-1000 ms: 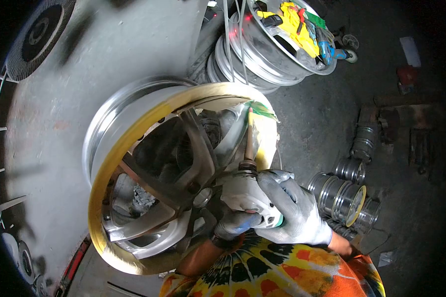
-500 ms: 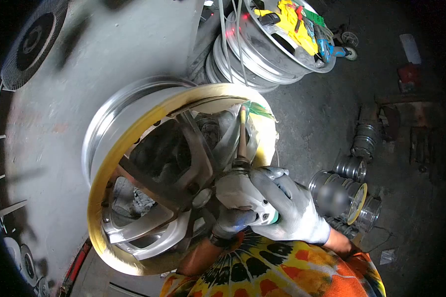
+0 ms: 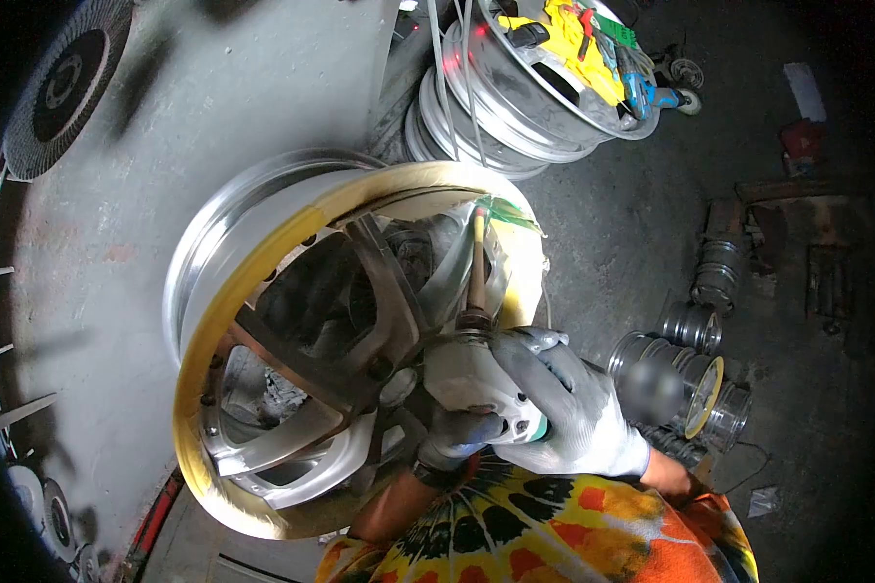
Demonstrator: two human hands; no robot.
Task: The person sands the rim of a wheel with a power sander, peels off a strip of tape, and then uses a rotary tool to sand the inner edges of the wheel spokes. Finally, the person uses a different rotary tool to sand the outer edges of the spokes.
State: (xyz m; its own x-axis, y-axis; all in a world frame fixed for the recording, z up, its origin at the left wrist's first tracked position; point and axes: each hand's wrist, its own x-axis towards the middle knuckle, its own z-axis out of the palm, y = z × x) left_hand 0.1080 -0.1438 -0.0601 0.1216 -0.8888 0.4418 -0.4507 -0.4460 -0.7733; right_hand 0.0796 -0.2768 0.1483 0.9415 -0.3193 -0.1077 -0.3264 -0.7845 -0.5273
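Observation:
An alloy wheel stands tilted in front of me, its rim lip covered in yellow masking tape. Both gloved hands are closed round a power grinder with a pale, dusty head and a bit of teal on its body. My right hand wraps its right side. From the left and below, my left hand grips it, partly hidden by the tool. The grinder's long tapered bit points away, its reddish tip between the spokes near the upper right rim. Green tape lies right beside that tip.
Stacked wheels stand beyond, topped by yellow gloves and a blue tool. More wheels lie on the floor at right. A large flap disc shows at upper left. Thin hoses hang at the top.

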